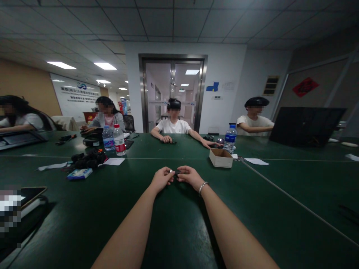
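Observation:
My left hand [162,178] and my right hand [190,176] meet over the dark green table [179,224], arms stretched forward. Both have fingers curled and pinched on a small dark object [176,173] held between them; it is too small to name. A thin bracelet [202,186] circles my right wrist. A small open cardboard box [221,157] stands just beyond and to the right of my hands.
Water bottles [119,139] and a pile of dark parts [89,160] lie at the left, a blue pack [80,173] nearer. Another bottle [230,138] is behind the box. Several people sit around the table. A laptop [305,125] stands at the right.

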A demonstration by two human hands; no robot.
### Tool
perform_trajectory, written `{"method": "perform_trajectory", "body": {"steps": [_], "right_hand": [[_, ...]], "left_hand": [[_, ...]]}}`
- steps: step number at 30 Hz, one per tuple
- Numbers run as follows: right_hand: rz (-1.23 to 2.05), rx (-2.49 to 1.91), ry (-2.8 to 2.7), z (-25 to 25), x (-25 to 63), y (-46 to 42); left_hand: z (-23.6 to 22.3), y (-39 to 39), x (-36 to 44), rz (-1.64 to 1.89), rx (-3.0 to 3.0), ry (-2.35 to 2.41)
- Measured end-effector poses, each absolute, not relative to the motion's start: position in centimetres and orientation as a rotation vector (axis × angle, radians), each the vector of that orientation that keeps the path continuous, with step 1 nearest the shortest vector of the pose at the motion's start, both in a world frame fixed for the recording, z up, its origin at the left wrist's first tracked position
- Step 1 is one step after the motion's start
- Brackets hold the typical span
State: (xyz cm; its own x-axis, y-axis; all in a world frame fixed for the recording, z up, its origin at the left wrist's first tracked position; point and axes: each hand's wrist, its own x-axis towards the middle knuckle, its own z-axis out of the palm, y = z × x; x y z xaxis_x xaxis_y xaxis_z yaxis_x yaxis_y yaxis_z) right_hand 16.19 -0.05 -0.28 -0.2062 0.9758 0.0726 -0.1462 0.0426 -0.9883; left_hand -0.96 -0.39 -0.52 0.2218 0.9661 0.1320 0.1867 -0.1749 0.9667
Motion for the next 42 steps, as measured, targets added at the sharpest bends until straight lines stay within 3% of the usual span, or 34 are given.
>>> {"method": "perform_trajectory", "body": {"steps": [12,23,31,42], "right_hand": [[1.267,-0.967,-1.515,0.54,16.01,-0.85],[1.3,-0.934,-1.51,0.53,15.93,-0.71],[1.317,-0.952,-1.407,0.07,15.97,-0.29],[1.175,-1.051,-1.54,0.0,15.54,-0.12]], "left_hand": [[0.27,-0.93,-0.41,0.987,1.704,1.384],[0.14,-0.91,-0.43,1.049,1.626,1.356],[0.22,-1.17,-1.05,1.129,1.577,1.0],[-0.21,-0.85,-0.56,1.049,1.653,1.248]]}}
